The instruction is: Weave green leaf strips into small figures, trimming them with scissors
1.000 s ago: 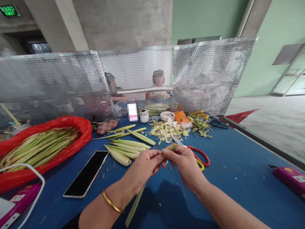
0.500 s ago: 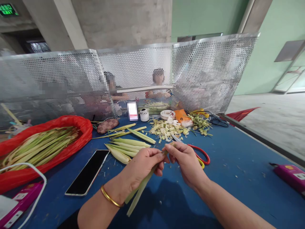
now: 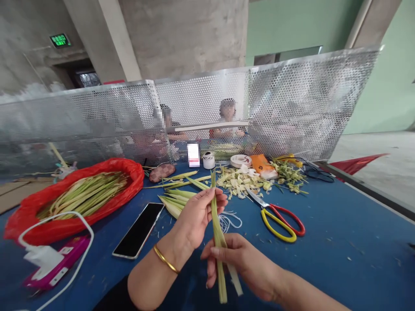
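Note:
Between my hands stands a small bundle of pale green leaf strips point(image 3: 220, 229), its top pointing away from me and its loose ends hanging toward me. My left hand point(image 3: 202, 209), with a gold bangle at the wrist, pinches the upper part between thumb and fingers. Lower down, my right hand point(image 3: 240, 259) is closed around the strips. Just beyond my left hand lie several pale husk leaves point(image 3: 177, 201), partly hidden by it. A loose white string point(image 3: 231, 221) rests behind the bundle. Scissors point(image 3: 279, 222) with red and yellow handles lie right of my hands.
A red bag point(image 3: 134, 172) of long leaf strips sits at left, near a black phone point(image 3: 139, 231) and a purple power strip point(image 3: 66, 261). Trimmings point(image 3: 238, 181), a tape roll point(image 3: 241, 160) and an orange packet point(image 3: 261, 163) lie before a perforated metal screen point(image 3: 201, 99); people sit behind it.
My right hand has moved from the strips' top down to their lower part, and the bundle now stands more upright. The view has turned left, uncovering the scissors and string.

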`<move>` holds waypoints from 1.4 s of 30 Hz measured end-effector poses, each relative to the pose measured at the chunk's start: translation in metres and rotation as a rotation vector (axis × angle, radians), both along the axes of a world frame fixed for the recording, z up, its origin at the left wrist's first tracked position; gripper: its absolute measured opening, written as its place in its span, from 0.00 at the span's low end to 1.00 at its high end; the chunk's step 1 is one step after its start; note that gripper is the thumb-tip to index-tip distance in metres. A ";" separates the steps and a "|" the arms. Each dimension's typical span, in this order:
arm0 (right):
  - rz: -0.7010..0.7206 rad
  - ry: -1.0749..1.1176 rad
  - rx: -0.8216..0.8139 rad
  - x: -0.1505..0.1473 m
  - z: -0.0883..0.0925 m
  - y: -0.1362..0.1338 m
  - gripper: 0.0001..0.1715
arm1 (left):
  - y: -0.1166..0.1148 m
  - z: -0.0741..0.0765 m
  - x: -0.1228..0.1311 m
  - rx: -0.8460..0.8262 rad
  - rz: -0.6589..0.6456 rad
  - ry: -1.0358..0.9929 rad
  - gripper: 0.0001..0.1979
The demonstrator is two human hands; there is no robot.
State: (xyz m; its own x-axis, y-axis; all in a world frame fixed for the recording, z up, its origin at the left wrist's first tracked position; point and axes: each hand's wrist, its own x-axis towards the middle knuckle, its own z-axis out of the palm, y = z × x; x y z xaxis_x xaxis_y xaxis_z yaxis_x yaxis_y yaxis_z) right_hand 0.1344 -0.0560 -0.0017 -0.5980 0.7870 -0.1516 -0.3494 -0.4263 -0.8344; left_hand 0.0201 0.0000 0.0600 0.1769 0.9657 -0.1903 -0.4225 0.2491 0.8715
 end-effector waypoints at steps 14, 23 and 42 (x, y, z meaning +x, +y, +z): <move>0.127 0.073 -0.240 0.001 -0.009 -0.001 0.34 | 0.036 -0.011 -0.028 -0.180 0.313 -0.243 0.13; 0.079 -0.208 -0.067 -0.003 -0.011 0.001 0.22 | 0.038 -0.016 -0.029 -0.179 0.308 -0.223 0.14; -0.442 -1.339 0.898 0.048 -0.028 0.055 0.12 | 0.025 -0.023 -0.055 0.399 -0.185 1.114 0.14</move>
State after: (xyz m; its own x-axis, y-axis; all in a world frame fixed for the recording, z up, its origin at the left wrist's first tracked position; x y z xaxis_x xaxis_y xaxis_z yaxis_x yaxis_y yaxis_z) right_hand 0.1829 -0.0013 -0.0297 -0.1513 0.9626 0.2245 0.8094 0.2511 -0.5310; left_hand -0.0345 0.0245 0.0370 0.2477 0.9686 -0.0197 0.6274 -0.1449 0.7651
